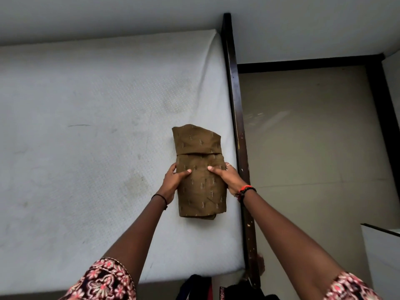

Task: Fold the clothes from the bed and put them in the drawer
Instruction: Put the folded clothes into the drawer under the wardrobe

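The folded brown garment (201, 191) with little stitched marks lies on the white mattress (86, 126), close to the edge at 3 o'clock. It is already a small, neat packet. Its far end, at 12 o'clock, is turned over into a flap, so it seems to be nearly done.

The left hand (173, 180) holds the packet's side at 9 o'clock. The right hand (227, 178) holds the side at 3 o'clock. Both thumbs press down on top and the fingers curl round the edges. The hands are apart, each one clamped on the cloth. I think they hold it from both sides like this so the folds do not fall open when it is lifted.

Just beside the packet, at 3 o'clock, runs the dark wooden bed frame (236, 115), and past it is the pale floor (313, 137). At 6 o'clock, below the mattress, lie some dark clothes (194, 286). At 4 o'clock stands a white piece of furniture (381, 256); I cannot tell if it is the drawer.
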Available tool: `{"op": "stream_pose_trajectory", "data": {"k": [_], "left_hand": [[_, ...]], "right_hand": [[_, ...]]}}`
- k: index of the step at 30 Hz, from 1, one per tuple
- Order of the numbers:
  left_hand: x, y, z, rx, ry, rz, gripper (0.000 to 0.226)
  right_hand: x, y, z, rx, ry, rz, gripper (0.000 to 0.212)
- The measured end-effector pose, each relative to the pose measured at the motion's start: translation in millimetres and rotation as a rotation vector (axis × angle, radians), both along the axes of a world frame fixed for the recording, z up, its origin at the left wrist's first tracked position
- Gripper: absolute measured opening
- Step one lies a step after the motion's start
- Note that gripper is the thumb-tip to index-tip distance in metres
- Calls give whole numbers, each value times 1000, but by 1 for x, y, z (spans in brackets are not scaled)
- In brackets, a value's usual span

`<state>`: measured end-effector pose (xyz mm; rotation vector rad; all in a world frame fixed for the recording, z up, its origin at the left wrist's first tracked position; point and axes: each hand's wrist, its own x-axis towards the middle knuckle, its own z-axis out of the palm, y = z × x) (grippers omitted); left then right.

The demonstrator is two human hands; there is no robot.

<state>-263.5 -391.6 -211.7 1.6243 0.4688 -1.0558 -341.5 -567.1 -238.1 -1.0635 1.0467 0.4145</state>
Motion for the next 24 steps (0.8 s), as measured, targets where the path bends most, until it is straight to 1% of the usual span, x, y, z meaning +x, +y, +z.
{"op": "stream_pose_trajectory", "data": {"k": [6,11,13,15,19,21,24], "left_hand": [[-18,-13,37,-34,-55,7,55],[-41,-41,96,-86,-115,0,43],[-51,-54,120,-108,-135,-7,41],[-62,-68,143,-132,-150,-26,45],[-94,-107,198,-193,-196,-84,48],[-113,-126,221,-218,-221,-124,51],[-141,-150,243,-239,-231,-187,55]], "right_hand": [[-23,-12,40,55,-41,-92,57],[-50,-39,99,48,-87,-130,57],[-62,-52,124,54,-116,-121,48],[-76,-65,148,45,-142,-130,40],[-120,-97,204,31,-226,-206,40],[-144,-113,225,20,-254,-250,43],[-178,-135,252,-16,-263,-290,55]]}}
